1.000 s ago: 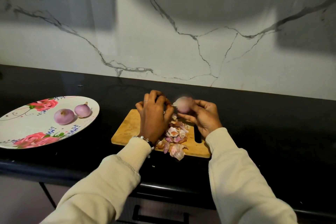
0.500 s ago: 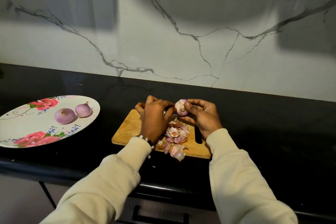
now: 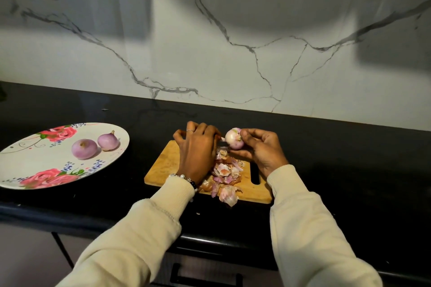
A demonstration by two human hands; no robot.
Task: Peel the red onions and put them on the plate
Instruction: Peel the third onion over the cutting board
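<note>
My right hand (image 3: 258,149) holds a partly peeled red onion (image 3: 234,138) above the far edge of the wooden cutting board (image 3: 168,165). My left hand (image 3: 198,149) is curled into a fist just left of the onion. A thin dark blade seems to stick out of the fist toward the onion's underside, and its handle is hidden. Two peeled onions, a round one (image 3: 84,148) and one with a stem tip (image 3: 108,140), lie on the floral plate (image 3: 35,168) at the left. A heap of onion skins (image 3: 225,173) covers the board between my hands.
Board and plate rest on a black countertop (image 3: 338,170) backed by a white marble wall (image 3: 233,53). One skin (image 3: 229,194) hangs over the board's near edge. A drawer handle (image 3: 205,278) shows below the counter front.
The onion has turned in my right hand and dropped slightly toward the board, and its pale peeled side now faces me. My left hand has stayed closed beside it.
</note>
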